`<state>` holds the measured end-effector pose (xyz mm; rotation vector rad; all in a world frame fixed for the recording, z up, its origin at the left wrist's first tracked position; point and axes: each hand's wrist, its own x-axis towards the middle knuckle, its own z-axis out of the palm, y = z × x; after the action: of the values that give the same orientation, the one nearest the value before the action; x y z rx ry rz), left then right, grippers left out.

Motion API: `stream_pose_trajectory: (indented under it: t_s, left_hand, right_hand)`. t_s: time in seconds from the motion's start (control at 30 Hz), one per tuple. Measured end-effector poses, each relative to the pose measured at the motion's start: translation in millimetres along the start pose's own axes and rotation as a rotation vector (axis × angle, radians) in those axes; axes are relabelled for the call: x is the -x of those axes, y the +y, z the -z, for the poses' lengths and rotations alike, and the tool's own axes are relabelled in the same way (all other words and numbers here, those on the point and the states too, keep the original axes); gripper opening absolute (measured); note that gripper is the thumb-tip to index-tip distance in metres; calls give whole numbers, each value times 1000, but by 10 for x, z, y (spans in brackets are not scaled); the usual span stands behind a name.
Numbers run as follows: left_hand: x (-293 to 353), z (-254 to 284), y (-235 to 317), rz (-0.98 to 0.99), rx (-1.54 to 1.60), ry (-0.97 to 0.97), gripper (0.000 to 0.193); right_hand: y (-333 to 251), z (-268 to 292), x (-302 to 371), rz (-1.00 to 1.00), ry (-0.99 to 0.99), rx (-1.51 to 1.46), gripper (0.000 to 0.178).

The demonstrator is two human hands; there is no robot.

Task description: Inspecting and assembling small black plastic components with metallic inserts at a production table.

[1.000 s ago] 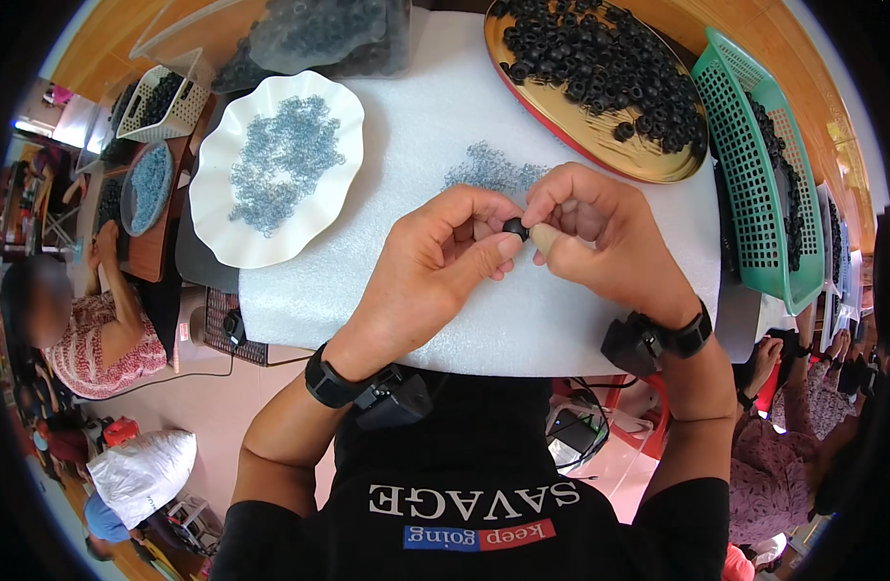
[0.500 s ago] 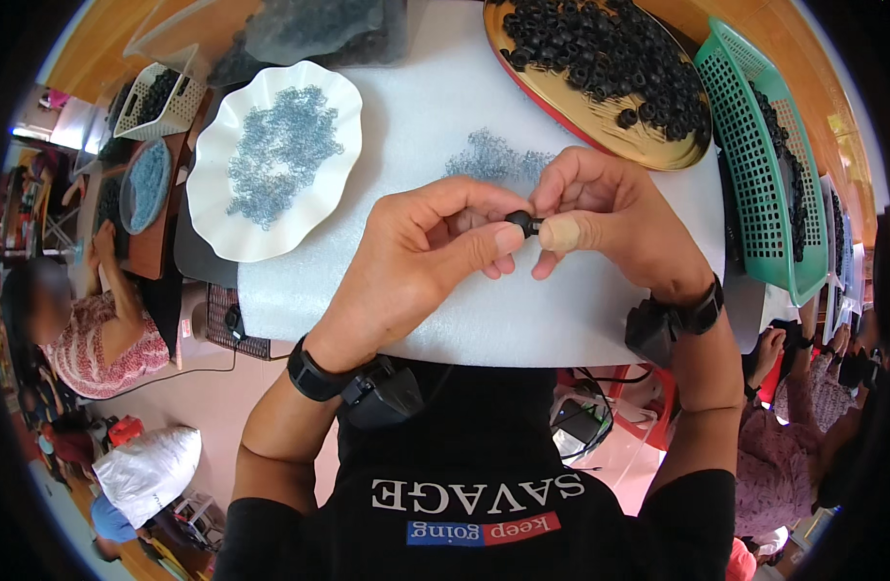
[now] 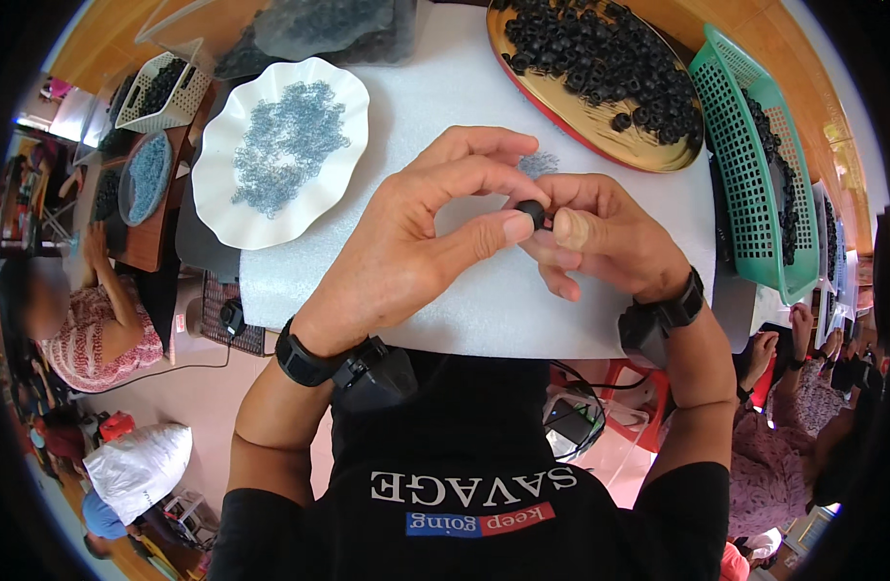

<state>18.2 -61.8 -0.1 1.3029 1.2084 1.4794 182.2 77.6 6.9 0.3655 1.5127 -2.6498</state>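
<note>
Blk ring (image 3: 533, 212) mostly hidden btwn left hand (image 3: 421, 232) & right hand (image 3: 600, 232) fingers (image 3: 508, 229).

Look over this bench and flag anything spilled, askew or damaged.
One thing stands out: a small loose heap of pale blue rings lies straight on the white foam mat, outside the white scalloped plate that holds the rest. The right hand has a bandaged thumb. Both hands pinch a small black part.
</note>
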Motion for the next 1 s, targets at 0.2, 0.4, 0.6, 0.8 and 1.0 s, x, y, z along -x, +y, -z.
stream_pose_trajectory:
  t_s: [0.2, 0.4, 0.6, 0.8, 1.0]
  left_hand:
    - [-31, -40, 16, -143, -131, -39, 24]
    - [-45, -120, 7, -232, -286, -2, 28]
    - [-84, -139, -18, -359, -406, 28, 31]
    - [-84, -149, 41, -365, -453, 39, 30]
    - [-79, -127, 52, -421, -594, 28, 31]
  right_hand:
    - [-16, -39, 13, 26, -7, -60, 36]
    - [36, 6, 17, 36, -76, -132, 41]
    - [84, 26, -6, 96, -91, -138, 39]
    - [95, -4, -4, 126, -86, -164, 38]
    - [152, -27, -10, 171, -77, -122, 42]
